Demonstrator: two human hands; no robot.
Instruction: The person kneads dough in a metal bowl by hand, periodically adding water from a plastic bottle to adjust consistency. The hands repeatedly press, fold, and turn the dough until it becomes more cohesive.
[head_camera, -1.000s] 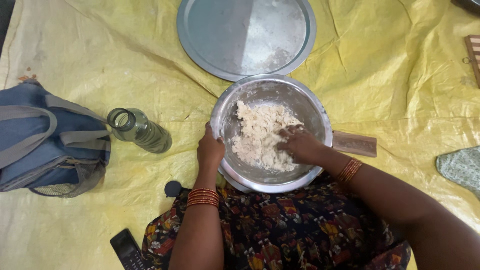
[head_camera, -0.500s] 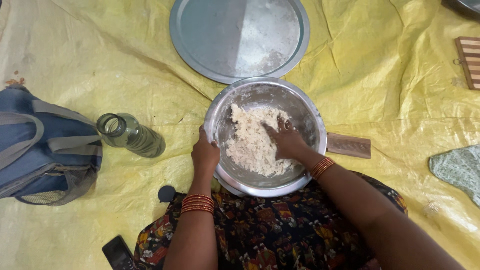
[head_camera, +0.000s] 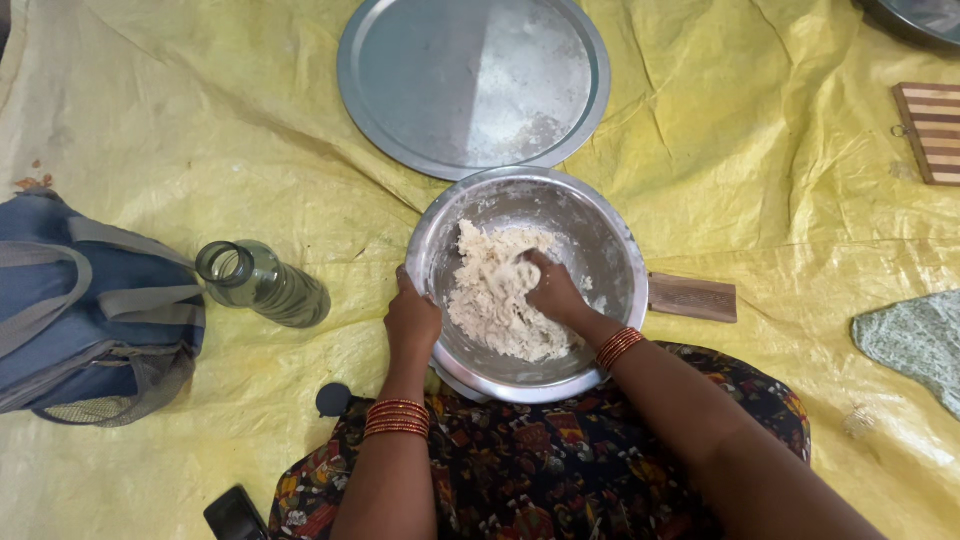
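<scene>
A round steel bowl (head_camera: 600, 230) sits on the yellow sheet in front of my lap, holding a lump of pale crumbly dough (head_camera: 485, 295). My right hand (head_camera: 553, 290) is inside the bowl, fingers curled down into the dough. My left hand (head_camera: 412, 318) grips the bowl's left rim. Both wrists wear red and gold bangles.
A large flat steel plate (head_camera: 440, 80) dusted with flour lies beyond the bowl. An open glass bottle (head_camera: 262, 284) and a blue bag (head_camera: 85, 300) stand to the left. A wooden piece (head_camera: 692, 297) pokes out right of the bowl; a striped board (head_camera: 932, 130) lies far right, a phone (head_camera: 236, 516) by my knee.
My right hand has shifted leftward across the dough and pressed deeper into it. My left hand stays on the rim. The camera view has drifted slightly.
</scene>
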